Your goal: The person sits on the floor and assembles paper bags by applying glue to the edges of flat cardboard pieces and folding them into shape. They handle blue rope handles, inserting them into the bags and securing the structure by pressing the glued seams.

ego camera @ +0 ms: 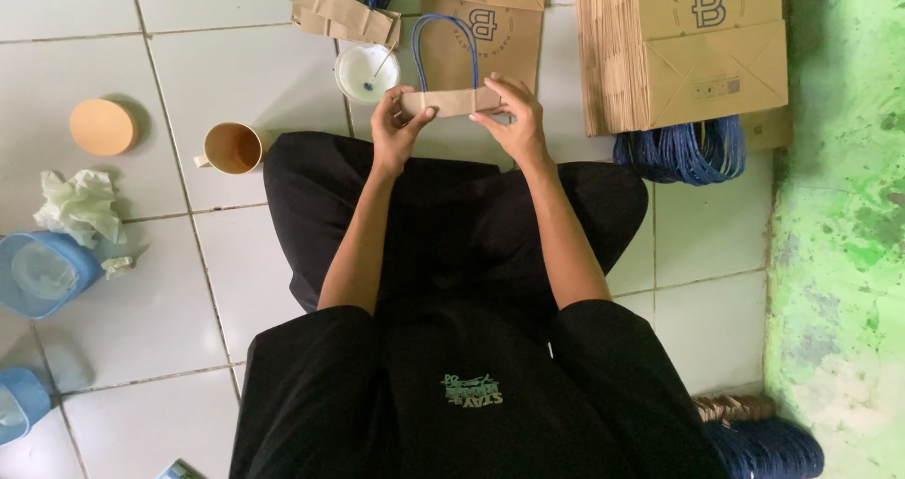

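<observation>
Both my hands hold a brown paper strip (454, 101) with a blue cord handle (445, 41) looping up from it. My left hand (398, 123) pinches the strip's left end and my right hand (514, 116) grips its right end. The strip hovers over a flat brown paper bag (514, 41) lying on the white tiled floor. Just left of it stands a small white cup of glue (366, 72) with a stick in it. I sit cross-legged in black clothes.
A tall stack of brown paper bags (679, 50) lies at the upper right, with a bundle of blue cord (683, 149) beneath it. More paper strips (339, 12), an orange mug (231, 147), a round lid (102, 126), crumpled tissue (80, 201) and blue containers (42, 272) lie left. A green wall (839, 224) runs along the right.
</observation>
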